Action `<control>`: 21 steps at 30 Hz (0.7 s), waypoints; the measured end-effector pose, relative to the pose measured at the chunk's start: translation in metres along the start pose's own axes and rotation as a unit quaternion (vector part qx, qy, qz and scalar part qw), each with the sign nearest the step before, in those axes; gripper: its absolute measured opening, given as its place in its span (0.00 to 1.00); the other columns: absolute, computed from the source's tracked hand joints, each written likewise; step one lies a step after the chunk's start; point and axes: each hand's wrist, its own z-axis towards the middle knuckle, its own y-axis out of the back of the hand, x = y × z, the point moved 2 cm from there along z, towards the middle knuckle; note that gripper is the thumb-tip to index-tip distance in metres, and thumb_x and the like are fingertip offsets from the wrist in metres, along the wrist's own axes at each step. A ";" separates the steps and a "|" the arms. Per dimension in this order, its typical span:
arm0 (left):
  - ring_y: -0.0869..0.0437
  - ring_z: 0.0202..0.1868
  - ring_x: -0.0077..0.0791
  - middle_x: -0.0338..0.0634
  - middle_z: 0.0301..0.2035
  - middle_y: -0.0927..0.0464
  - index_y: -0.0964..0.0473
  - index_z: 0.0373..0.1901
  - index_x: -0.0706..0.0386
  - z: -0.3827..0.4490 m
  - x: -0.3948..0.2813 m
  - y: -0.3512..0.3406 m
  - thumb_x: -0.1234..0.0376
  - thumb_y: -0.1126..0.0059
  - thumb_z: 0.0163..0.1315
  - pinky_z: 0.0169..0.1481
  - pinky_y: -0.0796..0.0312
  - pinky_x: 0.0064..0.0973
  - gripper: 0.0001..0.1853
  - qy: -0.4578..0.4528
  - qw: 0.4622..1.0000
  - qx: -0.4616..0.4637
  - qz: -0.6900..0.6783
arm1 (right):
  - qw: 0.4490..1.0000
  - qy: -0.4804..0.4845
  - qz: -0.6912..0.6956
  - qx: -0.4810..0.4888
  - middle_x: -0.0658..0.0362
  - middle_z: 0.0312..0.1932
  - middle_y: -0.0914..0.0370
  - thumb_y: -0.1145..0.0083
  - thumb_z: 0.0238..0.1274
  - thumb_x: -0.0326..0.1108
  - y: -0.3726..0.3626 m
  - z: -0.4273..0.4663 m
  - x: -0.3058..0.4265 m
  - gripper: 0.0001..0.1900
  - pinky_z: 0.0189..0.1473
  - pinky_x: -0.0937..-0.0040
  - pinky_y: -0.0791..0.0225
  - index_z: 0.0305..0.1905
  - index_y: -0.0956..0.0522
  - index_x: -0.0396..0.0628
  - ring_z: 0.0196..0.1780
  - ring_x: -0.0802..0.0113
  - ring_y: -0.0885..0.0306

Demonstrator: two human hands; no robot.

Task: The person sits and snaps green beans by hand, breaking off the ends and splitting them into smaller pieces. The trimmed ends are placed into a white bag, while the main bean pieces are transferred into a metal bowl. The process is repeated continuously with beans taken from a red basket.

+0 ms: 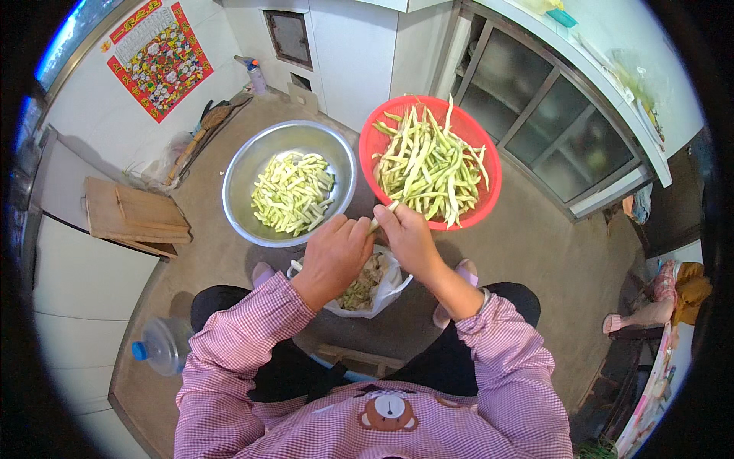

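My left hand (335,255) and my right hand (412,238) meet in the middle, both closed on one pale green bean pod (378,221). Beyond my left hand a steel basin (241,183) holds short cut pieces of green bean (292,192). Past my right hand stands a red plastic colander (494,178), heaped with long whole green beans (424,163). Directly under my hands a white plastic bag (390,290) lines a container between my feet, with bean trimmings (362,284) in it.
Wooden boards (137,215) lean at the left, near a broom (200,132). A clear plastic bottle with a blue cap (163,346) lies beside my left leg. A glass-doored cabinet (550,115) stands at the upper right. Another person's leg (645,316) shows at the far right.
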 end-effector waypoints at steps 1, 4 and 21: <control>0.26 0.30 0.36 0.41 0.23 0.30 0.28 0.37 0.60 0.000 0.000 0.002 0.70 0.41 0.55 0.33 0.32 0.31 0.09 -0.023 1.000 0.011 0.000 | 0.999 -0.031 0.027 0.026 0.69 0.21 0.36 0.49 0.71 0.42 0.001 0.000 0.003 0.15 0.22 0.78 0.47 0.29 0.28 0.46 0.22 0.81 0.42; 0.27 0.30 0.35 0.40 0.24 0.31 0.28 0.40 0.62 0.001 0.005 0.012 0.71 0.40 0.55 0.34 0.32 0.31 0.12 -0.085 0.996 0.028 -0.007 | 0.954 -0.180 0.206 0.123 0.67 0.21 0.38 0.50 0.71 0.43 0.006 -0.006 0.022 0.14 0.22 0.79 0.49 0.31 0.27 0.46 0.20 0.80 0.43; 0.25 0.33 0.41 0.47 0.28 0.27 0.24 0.42 0.61 0.004 0.054 0.030 0.75 0.40 0.52 0.39 0.29 0.36 0.14 -0.003 0.996 0.081 -0.033 | 0.842 -0.238 0.312 0.371 0.64 0.22 0.36 0.50 0.67 0.44 0.026 -0.014 0.040 0.15 0.23 0.79 0.45 0.34 0.26 0.42 0.20 0.76 0.42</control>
